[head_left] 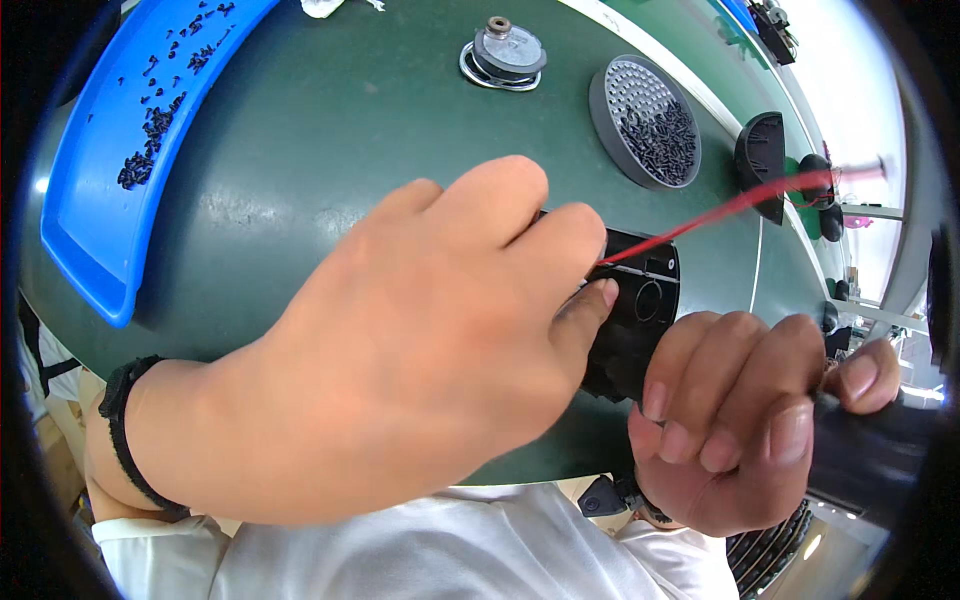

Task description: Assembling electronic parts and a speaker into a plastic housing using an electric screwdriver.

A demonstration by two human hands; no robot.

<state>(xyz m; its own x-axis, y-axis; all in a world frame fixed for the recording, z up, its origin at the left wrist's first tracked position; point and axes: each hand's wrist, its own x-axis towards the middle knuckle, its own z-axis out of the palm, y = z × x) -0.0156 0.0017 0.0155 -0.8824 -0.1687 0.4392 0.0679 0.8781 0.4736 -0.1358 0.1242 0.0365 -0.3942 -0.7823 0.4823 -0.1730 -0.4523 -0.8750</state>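
Note:
My left hand, with a black band at the wrist, reaches across the middle over a black plastic housing. Its thumb and forefinger are pinched together at the housing's upper edge, and a thin red wire, smeared by motion, runs from them to the upper right. To the right of the housing, my right hand is curled into a fist, its knuckles overlapping the housing's edge. A dark cylindrical thing lies against its thumb and fingers; its kind is unclear. My left hand hides part of the housing.
A blue tray with scattered black screws stands at the left. Farther off on the green table are a round metal speaker-like part and a grey round dish of black screws. A black half-round part sits at the right.

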